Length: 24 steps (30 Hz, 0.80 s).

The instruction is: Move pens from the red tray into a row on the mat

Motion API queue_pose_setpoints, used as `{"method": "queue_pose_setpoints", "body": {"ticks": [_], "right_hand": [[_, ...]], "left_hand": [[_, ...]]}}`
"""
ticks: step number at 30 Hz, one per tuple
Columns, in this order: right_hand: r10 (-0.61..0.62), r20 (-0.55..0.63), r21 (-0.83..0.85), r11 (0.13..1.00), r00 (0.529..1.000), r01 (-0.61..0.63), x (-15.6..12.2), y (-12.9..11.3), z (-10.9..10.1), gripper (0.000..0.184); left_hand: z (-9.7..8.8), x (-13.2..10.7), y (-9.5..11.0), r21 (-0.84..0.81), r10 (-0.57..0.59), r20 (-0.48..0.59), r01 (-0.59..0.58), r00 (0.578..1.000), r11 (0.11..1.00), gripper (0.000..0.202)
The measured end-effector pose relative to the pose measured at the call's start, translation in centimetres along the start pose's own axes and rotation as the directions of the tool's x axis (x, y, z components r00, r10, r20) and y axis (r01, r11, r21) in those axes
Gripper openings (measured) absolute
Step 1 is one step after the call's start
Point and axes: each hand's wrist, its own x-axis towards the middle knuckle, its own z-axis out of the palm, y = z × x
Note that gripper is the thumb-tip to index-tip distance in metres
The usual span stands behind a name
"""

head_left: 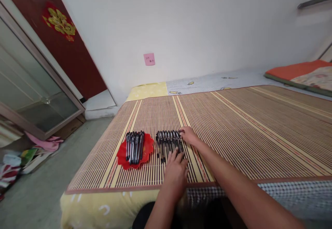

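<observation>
Several black pens (166, 140) lie side by side in a row on the striped mat, cap ends toward the wall. My right hand (188, 134) is at the row's right end, its fingertips closed at the cap end of the last pen. Over the near ends of the pens is my left hand (176, 168), fingers spread and stretched forward, touching the right part of the row. To the left, a pile of similar pens (134, 148) rests on a red scalloped plate (149, 145).
A striped mat (233, 125) covers the bed, over a yellow and checked sheet (114, 206). An orange-topped folded quilt (293, 70) lies at the far right. A pink note (149, 59) is on the wall. Left of the bed are the floor and a glass-panelled door (33, 84).
</observation>
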Motion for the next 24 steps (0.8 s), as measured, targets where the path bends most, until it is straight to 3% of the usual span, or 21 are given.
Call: {"method": "queue_pose_setpoints", "body": {"ticks": [9,17,24], "right_hand": [[0.091,0.024,0.196,0.976,0.996,-0.094,-0.7,0.1,1.2,0.028],[0.068,-0.005,0.244,0.968,0.998,-0.065,-0.9,0.1,0.8,0.024],[0.096,-0.020,0.325,0.942,0.995,-0.085,-1.2,0.6,1.0,0.027]], "left_hand": [[0.8,0.2,-0.3,-0.002,-0.051,-0.005,0.051,0.999,0.999,0.039],[0.9,0.3,-0.3,-0.029,-0.041,-0.048,0.040,0.998,0.999,0.038],[0.9,-0.2,-0.4,-0.073,0.014,-0.184,-0.027,0.983,0.997,0.033]]}}
